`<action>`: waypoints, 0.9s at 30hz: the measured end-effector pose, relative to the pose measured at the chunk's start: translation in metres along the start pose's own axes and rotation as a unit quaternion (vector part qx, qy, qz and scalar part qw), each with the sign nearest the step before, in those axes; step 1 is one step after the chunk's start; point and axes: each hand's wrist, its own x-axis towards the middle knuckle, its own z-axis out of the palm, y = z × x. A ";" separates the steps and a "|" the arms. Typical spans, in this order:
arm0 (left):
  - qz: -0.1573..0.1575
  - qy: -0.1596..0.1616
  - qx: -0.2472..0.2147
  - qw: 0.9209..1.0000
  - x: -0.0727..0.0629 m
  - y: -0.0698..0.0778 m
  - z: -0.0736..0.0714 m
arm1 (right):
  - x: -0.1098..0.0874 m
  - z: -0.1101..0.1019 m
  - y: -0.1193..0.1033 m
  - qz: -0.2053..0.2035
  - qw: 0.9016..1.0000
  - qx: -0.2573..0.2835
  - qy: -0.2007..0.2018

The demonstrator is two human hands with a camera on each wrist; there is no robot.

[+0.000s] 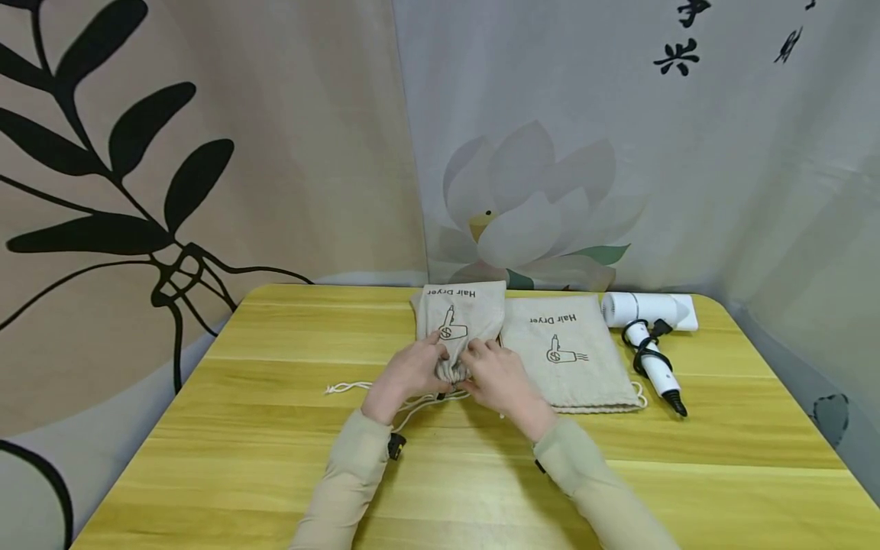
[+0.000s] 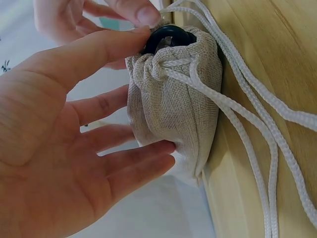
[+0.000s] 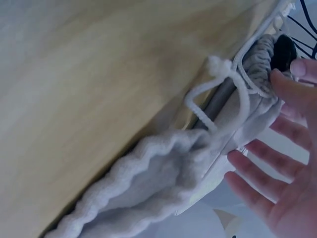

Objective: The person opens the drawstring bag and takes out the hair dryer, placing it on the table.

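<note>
Yellow-toned wooden table (image 1: 227,466), supporting gathered cloth bag (image 1: 467,312); flat cloth bag (image 1: 577,370) just beside, at right; farther right, white hair dryer (image 1: 642,309), black cord (image 1: 645,353) round handle (image 1: 661,374).

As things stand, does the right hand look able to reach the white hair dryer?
Probably yes. Between the right hand and the white hair dryer lies only the flatter bag, seemingly low enough to reach over; but the hand must first leave the gathered bag.
</note>
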 end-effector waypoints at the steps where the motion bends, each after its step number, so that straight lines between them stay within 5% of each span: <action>1: 0.002 0.003 0.008 1.000 0.001 0.000 0.000 | 0.000 0.000 -0.001 -0.001 1.000 -0.007 0.004; 27: 0.028 0.054 0.044 0.997 0.001 0.001 0.005 | 0.001 0.003 -0.003 -0.007 0.998 -0.044 0.042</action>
